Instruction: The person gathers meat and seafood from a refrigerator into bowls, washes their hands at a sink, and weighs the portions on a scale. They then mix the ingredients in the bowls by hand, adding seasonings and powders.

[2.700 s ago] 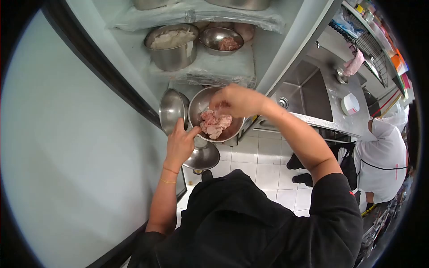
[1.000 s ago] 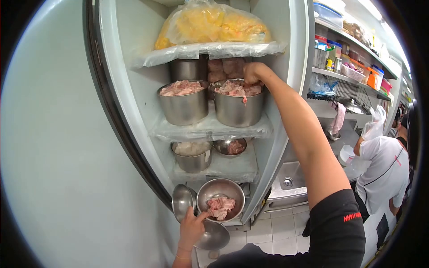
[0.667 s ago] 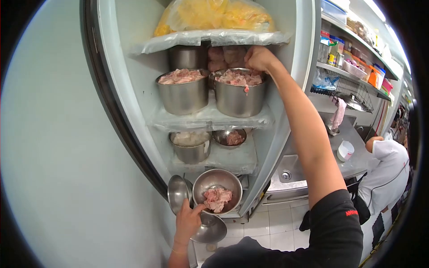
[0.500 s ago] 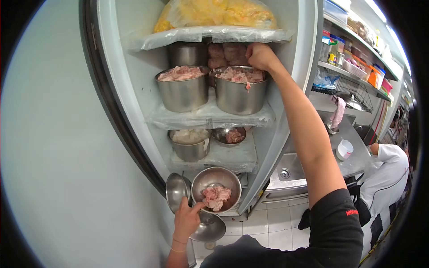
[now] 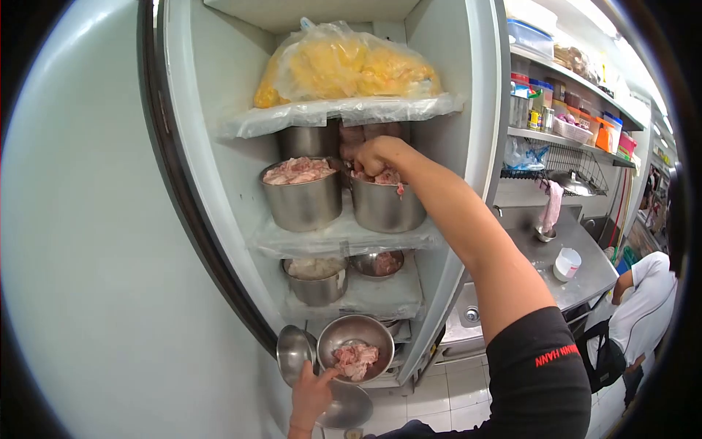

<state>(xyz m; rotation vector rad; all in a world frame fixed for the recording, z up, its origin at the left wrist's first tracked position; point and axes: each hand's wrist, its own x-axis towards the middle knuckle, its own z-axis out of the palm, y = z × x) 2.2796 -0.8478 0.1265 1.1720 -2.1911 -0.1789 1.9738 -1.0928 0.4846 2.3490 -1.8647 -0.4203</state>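
Right grip [image 5: 376,155]: curled on meat [image 5: 389,177] in pot [image 5: 387,208]; whether I hold any, cannot tell.
Left grip [image 5: 311,395]: clamps bowl [image 5: 351,329] rim.
Handling: likely soft, slippery; best scooped from underneath.

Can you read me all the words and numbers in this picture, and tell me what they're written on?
"HANN": red letters on the person's black sleeve; the letters before it are too blurred to read.
Labels on the jars and tubs on the wall shelves: too small to read.
No writing shows on the round steel bowl in the left hand or on the clear bag of yellow food.
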